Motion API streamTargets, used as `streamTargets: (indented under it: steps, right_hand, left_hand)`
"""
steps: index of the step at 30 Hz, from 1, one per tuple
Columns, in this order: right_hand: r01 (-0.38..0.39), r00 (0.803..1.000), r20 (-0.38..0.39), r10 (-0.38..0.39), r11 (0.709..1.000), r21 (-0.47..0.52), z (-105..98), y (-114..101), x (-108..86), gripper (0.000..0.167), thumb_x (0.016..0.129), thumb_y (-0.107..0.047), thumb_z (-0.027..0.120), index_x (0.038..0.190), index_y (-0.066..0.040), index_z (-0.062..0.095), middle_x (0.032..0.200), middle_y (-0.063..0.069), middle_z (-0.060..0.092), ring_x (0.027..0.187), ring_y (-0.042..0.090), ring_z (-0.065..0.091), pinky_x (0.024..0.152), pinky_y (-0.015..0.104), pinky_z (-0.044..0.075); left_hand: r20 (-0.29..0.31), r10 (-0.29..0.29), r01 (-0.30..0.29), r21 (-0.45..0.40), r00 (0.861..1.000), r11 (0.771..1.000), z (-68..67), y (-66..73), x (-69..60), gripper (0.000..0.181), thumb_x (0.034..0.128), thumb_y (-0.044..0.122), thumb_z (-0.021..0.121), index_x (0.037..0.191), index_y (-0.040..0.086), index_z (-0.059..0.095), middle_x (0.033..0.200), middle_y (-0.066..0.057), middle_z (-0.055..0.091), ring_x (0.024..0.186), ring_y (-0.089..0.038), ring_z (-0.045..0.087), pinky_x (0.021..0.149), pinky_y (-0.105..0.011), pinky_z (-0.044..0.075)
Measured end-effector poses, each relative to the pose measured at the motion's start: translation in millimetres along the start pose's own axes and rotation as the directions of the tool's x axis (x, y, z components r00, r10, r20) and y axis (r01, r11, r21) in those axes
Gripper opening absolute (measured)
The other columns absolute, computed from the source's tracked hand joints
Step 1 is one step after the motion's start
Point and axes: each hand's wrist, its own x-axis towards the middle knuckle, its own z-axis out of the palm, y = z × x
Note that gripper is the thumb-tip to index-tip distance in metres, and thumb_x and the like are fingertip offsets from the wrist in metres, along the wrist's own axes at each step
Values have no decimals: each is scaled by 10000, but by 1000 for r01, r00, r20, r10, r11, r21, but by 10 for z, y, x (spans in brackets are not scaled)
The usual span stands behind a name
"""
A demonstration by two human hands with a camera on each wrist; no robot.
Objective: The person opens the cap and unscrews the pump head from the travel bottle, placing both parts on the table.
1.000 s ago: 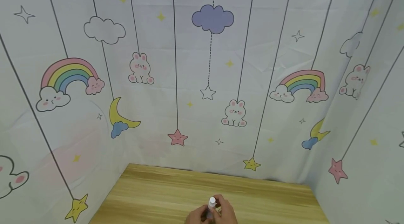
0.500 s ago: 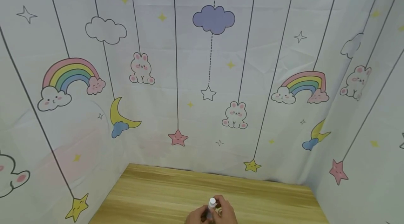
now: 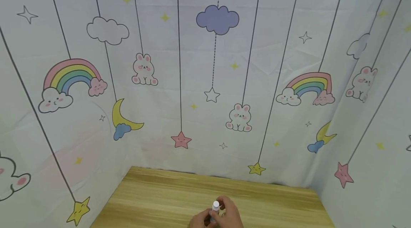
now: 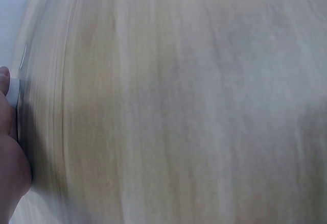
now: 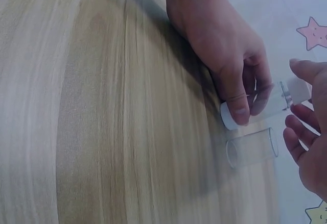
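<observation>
A small clear bottle [image 5: 273,101] with a white base and a white cap [image 3: 216,205] stands upright on the table. My left hand [image 3: 200,219] grips it low down, thumb and fingers around it near the white base [image 5: 229,117]. My right hand [image 3: 230,214] is at the cap; in the right wrist view its thumb and fingers are spread loosely around the white top [image 5: 298,90]. Beside the bottle stands a clear, hollow cylinder [image 5: 252,147]. The left wrist view shows only part of the left hand [image 4: 13,168] at its left edge.
The wood-grain table [image 3: 154,192] ends at a white cloth backdrop [image 3: 199,160]. More cloth closes in the left and right sides, printed with rainbows, rabbits, stars and clouds.
My right hand has shifted slightly and its fingers have come a little away from the cap. The left hand and the bottle have stayed in place.
</observation>
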Motion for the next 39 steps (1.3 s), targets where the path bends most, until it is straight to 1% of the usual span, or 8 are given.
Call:
streamTargets:
  steps: [5,10,15,22,29,32,37,39]
  right_hand:
    - [1,999,-36,-1,1000,-18,18,-55,-19,323,904,-281,866,1076,-101,660,972,-25,599,819,87,527,692,252,470]
    - [-15,998,-61,13,1000,-19,24,-88,-25,289,890,-239,872,1036,-93,670,935,-25,593,792,73,519,684,247,471]
    - [-34,996,-82,31,999,-32,25,-103,-32,276,891,-233,871,1029,-89,681,934,-25,606,795,67,533,692,249,486]
    - [-6,996,-89,1,998,-55,24,-121,-53,264,896,-210,861,1032,-71,683,935,-15,606,798,62,540,700,252,500]
    - [55,992,-110,-64,995,-85,46,-83,-67,229,897,-171,852,1024,-79,685,930,-44,591,779,69,544,680,249,500]
    - [80,989,-115,-90,993,-90,53,-63,-70,225,901,-162,850,1026,-72,687,934,-43,596,777,67,549,670,248,505]
    - [74,993,-85,-80,995,-66,38,-51,-64,240,906,-164,839,1048,-42,690,958,-19,604,812,87,570,698,273,529]
    - [80,993,-83,-85,995,-63,38,-39,-62,241,902,-158,839,1050,-36,694,963,-19,607,821,95,577,707,281,536]
  left_hand:
    - [-10,-17,16,-43,1000,999,17,1,-16,295,938,277,826,1199,153,768,1000,18,789,884,-147,750,724,-337,608]
    - [-22,26,-27,-6,999,1000,31,-30,-1,308,937,283,829,1196,131,760,1004,5,790,874,-111,742,717,-307,597]
    - [-20,54,-53,26,998,998,25,-45,7,350,933,272,832,1231,111,744,1061,-32,793,906,-109,743,749,-321,610]
    - [1,46,-46,15,999,999,19,-66,19,347,933,250,823,1248,132,739,1087,-34,792,938,-111,746,796,-330,616]
    - [-16,57,-57,7,998,998,41,-88,14,352,922,220,825,1250,122,740,1065,-14,793,918,-95,746,771,-316,616]
    - [-27,64,-64,18,998,998,51,-97,12,359,919,239,831,1244,118,742,1052,-6,793,905,-77,739,756,-305,613]
    - [-31,94,-93,38,995,995,50,-108,17,378,927,263,832,1247,86,735,1045,-24,791,897,-60,726,745,-294,605]
    - [-26,93,-92,34,995,995,47,-103,16,379,927,254,829,1250,79,733,1051,-27,791,903,-61,727,752,-295,606]
